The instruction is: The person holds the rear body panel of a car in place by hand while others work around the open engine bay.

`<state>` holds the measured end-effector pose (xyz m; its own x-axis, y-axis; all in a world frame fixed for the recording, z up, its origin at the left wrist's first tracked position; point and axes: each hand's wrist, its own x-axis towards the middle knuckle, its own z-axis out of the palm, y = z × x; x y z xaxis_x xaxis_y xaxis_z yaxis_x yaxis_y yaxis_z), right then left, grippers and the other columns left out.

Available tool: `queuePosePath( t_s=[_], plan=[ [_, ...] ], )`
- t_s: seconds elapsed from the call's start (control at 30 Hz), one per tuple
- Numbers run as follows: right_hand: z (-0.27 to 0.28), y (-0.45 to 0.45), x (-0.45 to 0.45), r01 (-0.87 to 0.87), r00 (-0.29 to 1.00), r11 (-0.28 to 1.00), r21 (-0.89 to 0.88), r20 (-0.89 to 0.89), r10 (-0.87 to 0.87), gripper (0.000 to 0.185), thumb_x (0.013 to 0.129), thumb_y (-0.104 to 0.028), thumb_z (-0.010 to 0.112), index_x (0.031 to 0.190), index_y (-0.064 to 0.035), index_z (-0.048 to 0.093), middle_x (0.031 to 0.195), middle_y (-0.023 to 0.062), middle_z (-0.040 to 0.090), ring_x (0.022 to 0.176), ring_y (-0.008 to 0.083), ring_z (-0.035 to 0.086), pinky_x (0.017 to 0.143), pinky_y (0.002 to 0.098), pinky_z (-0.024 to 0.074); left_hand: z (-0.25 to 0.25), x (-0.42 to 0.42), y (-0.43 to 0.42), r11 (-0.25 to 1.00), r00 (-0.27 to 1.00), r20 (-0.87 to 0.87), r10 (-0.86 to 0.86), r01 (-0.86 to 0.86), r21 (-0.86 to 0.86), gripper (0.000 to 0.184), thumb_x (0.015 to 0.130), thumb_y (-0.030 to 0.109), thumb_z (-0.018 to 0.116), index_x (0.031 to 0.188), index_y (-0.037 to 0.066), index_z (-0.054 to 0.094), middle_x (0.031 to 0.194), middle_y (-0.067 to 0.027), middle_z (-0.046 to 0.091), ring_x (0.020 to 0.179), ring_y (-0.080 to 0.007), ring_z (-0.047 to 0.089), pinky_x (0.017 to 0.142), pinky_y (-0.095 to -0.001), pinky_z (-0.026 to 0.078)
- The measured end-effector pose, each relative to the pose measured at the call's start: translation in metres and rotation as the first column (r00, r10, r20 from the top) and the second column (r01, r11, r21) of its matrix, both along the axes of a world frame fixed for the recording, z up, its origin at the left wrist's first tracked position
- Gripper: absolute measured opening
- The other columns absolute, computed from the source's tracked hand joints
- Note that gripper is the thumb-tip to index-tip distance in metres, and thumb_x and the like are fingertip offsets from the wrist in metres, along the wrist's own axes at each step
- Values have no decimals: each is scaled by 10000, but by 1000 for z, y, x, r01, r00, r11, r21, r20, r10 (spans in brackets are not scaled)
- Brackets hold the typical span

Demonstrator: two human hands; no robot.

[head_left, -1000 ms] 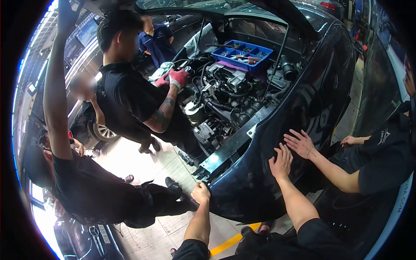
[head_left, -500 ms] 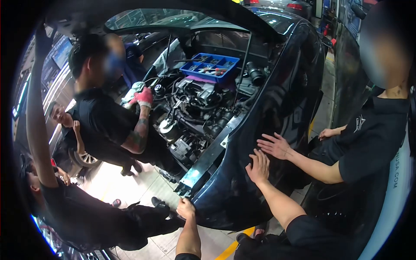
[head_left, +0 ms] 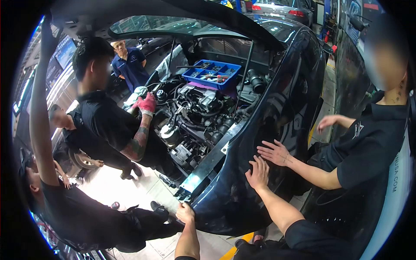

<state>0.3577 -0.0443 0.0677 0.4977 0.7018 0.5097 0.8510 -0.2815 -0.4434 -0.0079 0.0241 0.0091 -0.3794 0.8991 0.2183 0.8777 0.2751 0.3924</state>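
A glossy dark blue body panel [head_left: 234, 203] curves round the near front corner of a car with its hood up. At the panel's lower front end my left hand [head_left: 185, 213] has its fingers curled over the edge, gripping it. My right hand [head_left: 258, 174] lies on the panel's outer face, fingers stretched and somewhat apart, holding nothing. Just above it, a co-worker's hand [head_left: 274, 153] also rests flat on the panel. Beside the panel runs a metal front crossmember [head_left: 203, 169], with the uncovered engine [head_left: 190, 108] behind it.
A blue divided tray [head_left: 212, 73] with small parts and tools sits over the engine's rear. A person in a red glove [head_left: 146, 104] stands across the front. Another person's raised arm [head_left: 39, 112] reaches the hood [head_left: 169, 9]. A second car [head_left: 281, 13] stands behind.
The co-worker on the right has raised their other hand away from their body. My hands keep their places on the panel. The view has shifted slightly.
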Motion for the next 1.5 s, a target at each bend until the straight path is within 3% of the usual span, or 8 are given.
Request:
queuePosePath(
  t_s=[0.4, 1.13, 1.2, 1.5],
  plan=[
    [1, 0, -2, -7, 1000, 998, -56, 10, 7, 404, 799, -137, 632, 1191, -95, 544, 1408, 147, 489, 1352, 337, 412, 1125, 518, 282, 11, 2, 0, 992, 995, 94, 37, -25, -125, 330, 842, 337, 493, 857, 101, 724, 831, -225, 688, 832, -434, 644, 794, -524, 465],
    [5, 1, -6, -4, 1000, 999, -34, 11, 4, 426, 771, -94, 641, 1185, -98, 543, 1413, 123, 484, 1355, 327, 410, 1119, 496, 287, 22, 5, -2, 995, 989, 140, 40, -26, -100, 331, 836, 329, 487, 863, 92, 716, 837, -235, 680, 831, -445, 637, 803, -522, 459],
    [4, 0, -5, 1, 1000, 996, -84, 13, 0, 396, 820, -149, 621, 1202, -103, 530, 1424, 137, 477, 1363, 322, 404, 1141, 508, 272, 19, 3, -1, 993, 990, 135, 43, -27, -117, 326, 837, 328, 486, 868, 100, 717, 839, -239, 680, 838, -445, 637, 803, -521, 461],
    [3, 0, -5, 6, 1000, 997, -80, 20, -5, 392, 815, -145, 624, 1194, -105, 533, 1419, 132, 479, 1360, 319, 407, 1138, 507, 278, 23, 6, -2, 992, 986, 160, 49, -28, -125, 326, 836, 320, 485, 874, 97, 720, 848, -247, 680, 837, -456, 636, 825, -523, 466]
  ],
)
